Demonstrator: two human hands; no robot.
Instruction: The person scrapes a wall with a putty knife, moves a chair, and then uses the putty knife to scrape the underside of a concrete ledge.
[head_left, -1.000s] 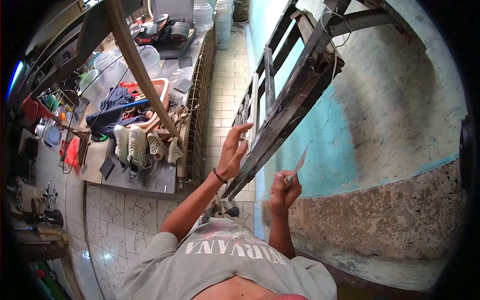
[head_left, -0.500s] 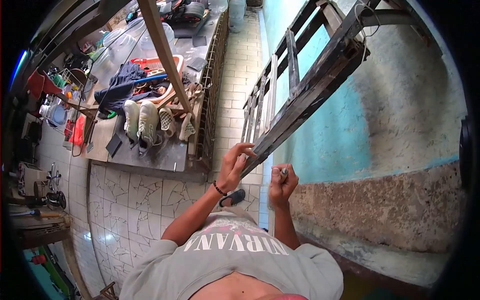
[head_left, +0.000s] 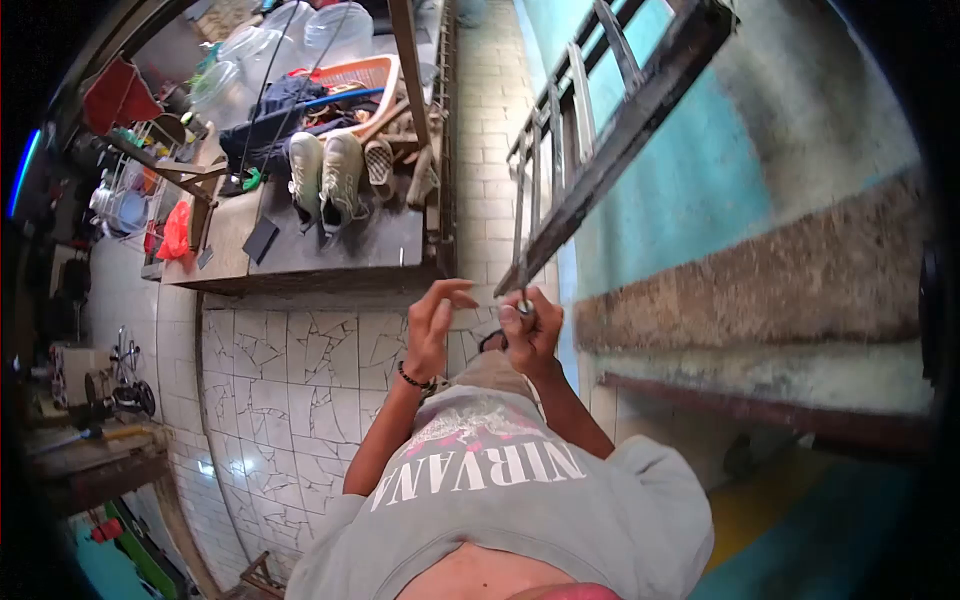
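My right hand (head_left: 536, 338) is closed round the handle of a screwdriver (head_left: 525, 307), whose pale rounded end shows beside the thumb. Its thin shaft points away from me and overlaps the near end of a worn black ladder-like metal frame (head_left: 622, 150). That frame slants up to the right along the wall, with several crossbars on its left side. To the left of the frame's end, my left hand (head_left: 428, 332) is raised with bent fingers apart and nothing in it. A dark beaded bracelet (head_left: 413, 379) circles the left wrist.
A low platform (head_left: 380, 250) on the left bears light sneakers (head_left: 340, 180), an orange basket (head_left: 375, 80) and clear plastic tubs. A turquoise wall with a rough brown ledge (head_left: 750, 270) stands on the right. Between them runs a tiled passage (head_left: 485, 150).
My left hand has come off the frame and moved left. My right hand has shifted left and up, bringing the screwdriver to the frame's near end. The view has shifted too.
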